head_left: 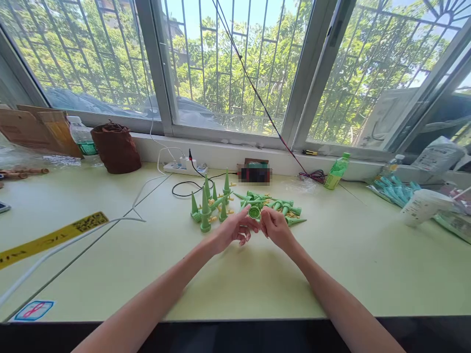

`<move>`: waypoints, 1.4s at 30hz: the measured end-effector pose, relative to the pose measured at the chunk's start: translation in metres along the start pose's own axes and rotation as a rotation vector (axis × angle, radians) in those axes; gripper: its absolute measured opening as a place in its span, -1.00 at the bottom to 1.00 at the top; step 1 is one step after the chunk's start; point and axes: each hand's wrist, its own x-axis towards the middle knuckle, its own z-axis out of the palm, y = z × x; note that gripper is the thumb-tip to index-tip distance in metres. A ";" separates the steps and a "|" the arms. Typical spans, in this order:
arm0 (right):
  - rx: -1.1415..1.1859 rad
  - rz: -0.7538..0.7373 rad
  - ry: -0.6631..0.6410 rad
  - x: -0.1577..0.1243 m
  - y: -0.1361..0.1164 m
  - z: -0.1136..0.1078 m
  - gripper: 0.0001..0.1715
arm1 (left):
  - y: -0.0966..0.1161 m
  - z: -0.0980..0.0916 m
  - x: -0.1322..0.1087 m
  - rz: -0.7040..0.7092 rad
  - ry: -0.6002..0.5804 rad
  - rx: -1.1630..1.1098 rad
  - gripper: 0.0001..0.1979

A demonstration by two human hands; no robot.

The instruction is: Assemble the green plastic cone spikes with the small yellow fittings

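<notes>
My left hand (pixel 235 229) holds a green plastic watering spike (pixel 253 212) between thumb and fingers, its round hollow end turned up towards me. Close against the spike's right side, my right hand (pixel 275 225) is closed in a pinch; whatever lies between its fingertips is hidden. Left of my hands, several green spikes (pixel 205 208) stand upright on their round caps, tips up, with small yellow valves (pixel 213 218) at their sides. Behind my hands and to the right, more green spikes (pixel 285 206) lie in a loose heap with yellow parts among them.
Along the windowsill are a power strip (pixel 184 168), a dark box (pixel 254 173), a green bottle (pixel 336 171) and a brown bag (pixel 116 148). A white cable (pixel 138 215) crosses the table (pixel 353 274) at left. At right stands a white cup (pixel 423 207) beside teal packets (pixel 395 188).
</notes>
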 end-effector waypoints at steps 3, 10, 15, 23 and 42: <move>0.014 0.031 0.031 0.001 -0.003 -0.002 -0.38 | 0.001 0.004 -0.001 0.085 0.017 0.084 -0.48; -0.056 0.119 0.046 0.002 -0.011 -0.004 -0.26 | 0.000 0.005 -0.004 0.242 0.061 0.382 -0.64; -0.104 0.104 0.061 0.003 -0.013 -0.004 -0.22 | -0.005 0.007 -0.002 0.390 0.155 0.564 -0.68; 0.022 0.130 0.175 0.004 -0.003 0.000 -0.31 | -0.010 0.013 0.005 0.483 0.415 0.519 -0.65; -0.034 -0.003 0.004 -0.001 0.001 -0.001 -0.43 | 0.001 0.010 0.000 0.110 0.086 0.088 -0.48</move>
